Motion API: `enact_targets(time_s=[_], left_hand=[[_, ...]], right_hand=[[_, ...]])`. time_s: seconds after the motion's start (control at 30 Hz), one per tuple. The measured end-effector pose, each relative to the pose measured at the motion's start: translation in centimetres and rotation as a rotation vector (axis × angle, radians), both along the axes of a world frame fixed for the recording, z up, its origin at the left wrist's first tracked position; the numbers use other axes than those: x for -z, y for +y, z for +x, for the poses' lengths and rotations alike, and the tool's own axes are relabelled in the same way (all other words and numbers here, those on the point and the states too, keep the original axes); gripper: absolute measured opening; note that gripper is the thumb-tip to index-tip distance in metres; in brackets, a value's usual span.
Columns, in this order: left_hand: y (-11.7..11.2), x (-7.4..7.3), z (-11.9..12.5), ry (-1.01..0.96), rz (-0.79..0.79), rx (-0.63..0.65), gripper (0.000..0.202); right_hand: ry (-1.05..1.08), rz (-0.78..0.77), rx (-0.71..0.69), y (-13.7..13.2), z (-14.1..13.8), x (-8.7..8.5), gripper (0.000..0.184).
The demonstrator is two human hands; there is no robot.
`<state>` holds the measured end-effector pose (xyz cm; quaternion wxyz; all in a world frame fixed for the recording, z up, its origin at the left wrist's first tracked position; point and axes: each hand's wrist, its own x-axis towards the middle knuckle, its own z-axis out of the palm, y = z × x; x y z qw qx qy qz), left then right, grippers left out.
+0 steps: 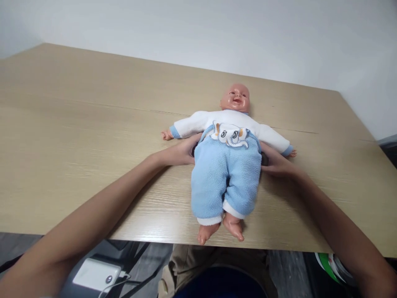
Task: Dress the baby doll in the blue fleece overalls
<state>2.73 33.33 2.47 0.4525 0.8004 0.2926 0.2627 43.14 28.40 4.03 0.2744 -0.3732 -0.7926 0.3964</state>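
A baby doll (228, 174) lies on its back on the wooden table (93, 136), head toward the wall, feet near the front edge. It wears a white top with blue cuffs and light blue fleece pants with an elephant face at the waist. My left hand (186, 151) grips the doll's side at the waist, and my right hand (273, 160) grips the opposite side. The fingers of both hands are hidden behind or under its body. Something dark shows between each hand and the doll; I cannot make out what. The doll's arms stretch out to both sides.
A pale wall (198, 37) stands behind the table. Below the front edge, at left, lies a white power bank (96, 275) with a cable plugged in. At lower right is a green and white round object (330, 267), partly covered by my forearm.
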Motion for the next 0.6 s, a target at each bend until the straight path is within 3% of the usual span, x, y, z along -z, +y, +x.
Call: enact_targets(time_s=[0.2,0.37,0.47,0.6], left_hand=[[-0.5,-0.5,0.3,-0.066,-0.085,0.009,0.085],[-0.7,-1.0,0.5,-0.143,-0.228,0.06,0.083],[-0.9,-0.3,0.7,-0.227,-0.281,0.055,0.078],[-1.5,1.0,1.1,-0.423,-0.397,-0.082,0.07]], right_hand=[[0.053,-0.101,0.033,-0.3,-0.2,-0.4,0.053],[0.127,-0.177,0.16,-0.6,-0.9,-0.3,0.051],[0.168,-0.218,0.234,-0.8,-1.3,-0.2,0.047],[0.384,-0.389,0.39,-1.4,-2.0,0.2,0.046]])
